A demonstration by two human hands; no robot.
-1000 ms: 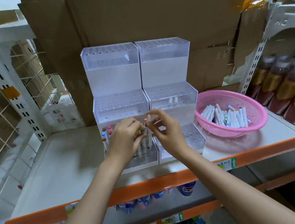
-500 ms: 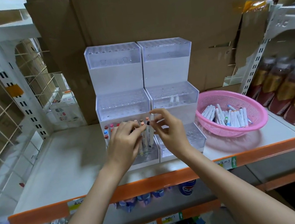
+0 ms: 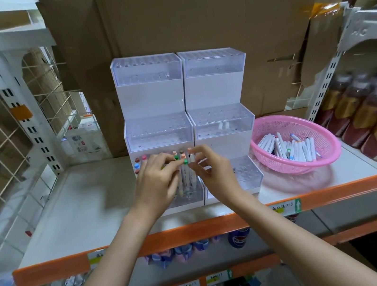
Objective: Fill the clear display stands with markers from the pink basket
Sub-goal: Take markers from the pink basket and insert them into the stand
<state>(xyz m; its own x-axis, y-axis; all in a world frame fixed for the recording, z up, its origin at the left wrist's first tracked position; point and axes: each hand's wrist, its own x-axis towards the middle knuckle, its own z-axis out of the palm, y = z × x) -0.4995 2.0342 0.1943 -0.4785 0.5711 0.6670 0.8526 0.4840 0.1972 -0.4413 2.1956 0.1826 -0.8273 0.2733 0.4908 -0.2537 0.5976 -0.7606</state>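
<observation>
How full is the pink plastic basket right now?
Partly full: the pink plastic basket holds a loose pile of white markers, mesh showing around them.

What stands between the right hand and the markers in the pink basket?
Nothing visible blocks it. The pink basket lies open-topped right of the right hand, its markers uncovered. Only the right stand's low front tier is between them, below the hand.

Nothing fully legible from my end. Price tag (image 3: pixel 285 208) on the shelf's orange front edge, right part: scrawl unreadable, white up-arrow on green. Lower-rail tags (image 3: pixel 202 282): scribbles only. Cup (image 3: pixel 239 236) underneath: Pepsi-like round logo.
</observation>
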